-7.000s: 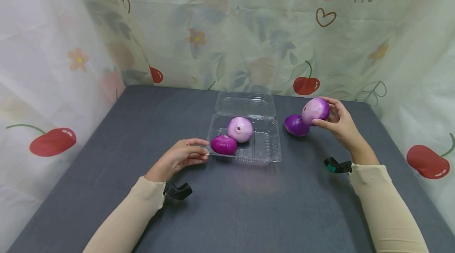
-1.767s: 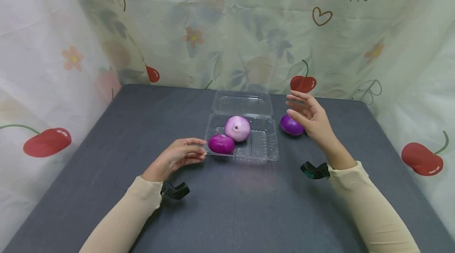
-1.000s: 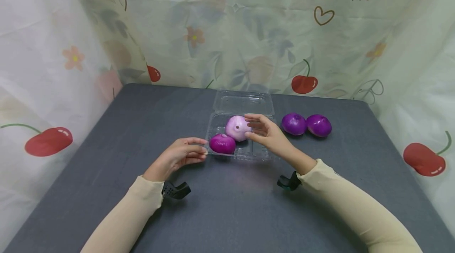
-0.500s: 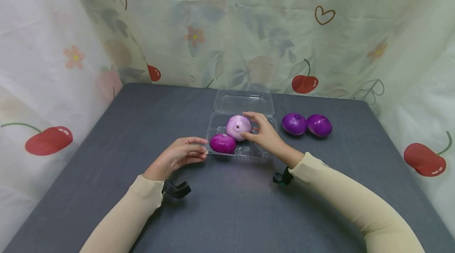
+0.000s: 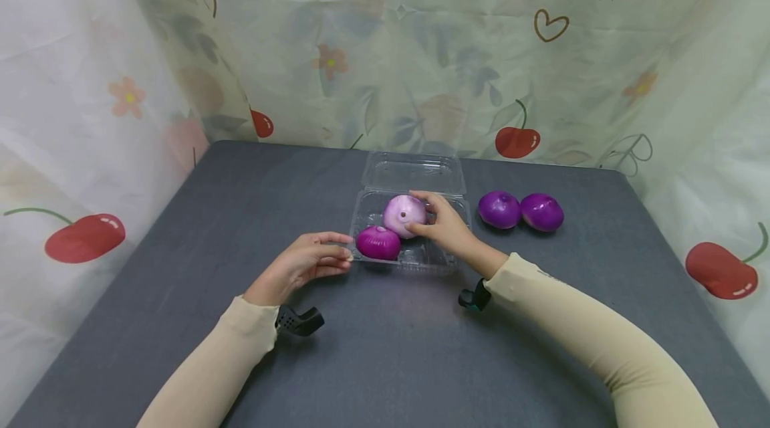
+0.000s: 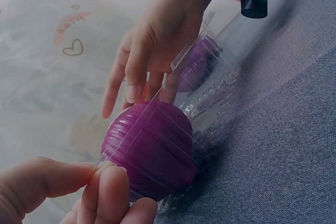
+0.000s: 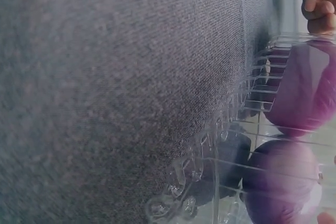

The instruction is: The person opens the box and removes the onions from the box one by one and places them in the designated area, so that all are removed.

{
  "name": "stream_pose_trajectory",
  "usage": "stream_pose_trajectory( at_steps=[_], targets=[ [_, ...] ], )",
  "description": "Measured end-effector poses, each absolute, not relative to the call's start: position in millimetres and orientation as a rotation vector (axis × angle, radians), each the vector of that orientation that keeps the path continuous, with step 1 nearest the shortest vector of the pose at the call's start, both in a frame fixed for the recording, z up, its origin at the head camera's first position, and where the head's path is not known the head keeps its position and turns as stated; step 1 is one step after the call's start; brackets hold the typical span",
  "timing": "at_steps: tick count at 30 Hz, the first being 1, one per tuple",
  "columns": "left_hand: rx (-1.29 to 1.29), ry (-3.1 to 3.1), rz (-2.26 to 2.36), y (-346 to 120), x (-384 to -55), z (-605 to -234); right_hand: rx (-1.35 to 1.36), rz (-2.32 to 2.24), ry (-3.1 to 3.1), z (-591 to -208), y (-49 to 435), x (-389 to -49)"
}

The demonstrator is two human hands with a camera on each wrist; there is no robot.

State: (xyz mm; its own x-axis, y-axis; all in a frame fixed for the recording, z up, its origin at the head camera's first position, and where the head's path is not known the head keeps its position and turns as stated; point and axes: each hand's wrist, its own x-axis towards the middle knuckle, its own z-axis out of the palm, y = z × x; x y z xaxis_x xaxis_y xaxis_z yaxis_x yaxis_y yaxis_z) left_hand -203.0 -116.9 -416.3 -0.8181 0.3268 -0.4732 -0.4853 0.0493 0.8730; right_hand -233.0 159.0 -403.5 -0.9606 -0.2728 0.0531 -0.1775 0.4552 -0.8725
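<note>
A clear plastic clamshell container (image 5: 442, 261) lies with its lid folded back in the middle of the table. Inside, on its left side, a dark purple onion (image 5: 377, 243) sits in front of a paler onion (image 5: 402, 216). My left hand (image 5: 307, 261) pinches the container's front left rim between thumb and fingers, as the left wrist view shows up close. My right hand (image 5: 448, 227) reaches in from the right and grips the paler onion with thumb and fingers. In the right wrist view, both onions appear through the clear wall, and most of the right hand is out of frame.
Two more purple onions, one on the left (image 5: 499, 209) and one on the right (image 5: 542, 212), sit side by side on the dark grey table (image 5: 385, 361), right of the container. A printed curtain (image 5: 361, 47) surrounds the table's back and sides.
My right hand has let go of an onion on the table at right, beside another. It has since moved left into the container and taken hold of the paler onion. My left hand stays put.
</note>
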Motion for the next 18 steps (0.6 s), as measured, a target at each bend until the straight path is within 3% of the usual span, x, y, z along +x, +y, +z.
stream_pose_trajectory(
  at_steps=[18],
  targets=[
    [-0.165, 1.764, 1.832, -116.7, -203.0, -417.2, -0.363, -1.465, 2.510, -404.8, 161.9, -242.6]
  ],
)
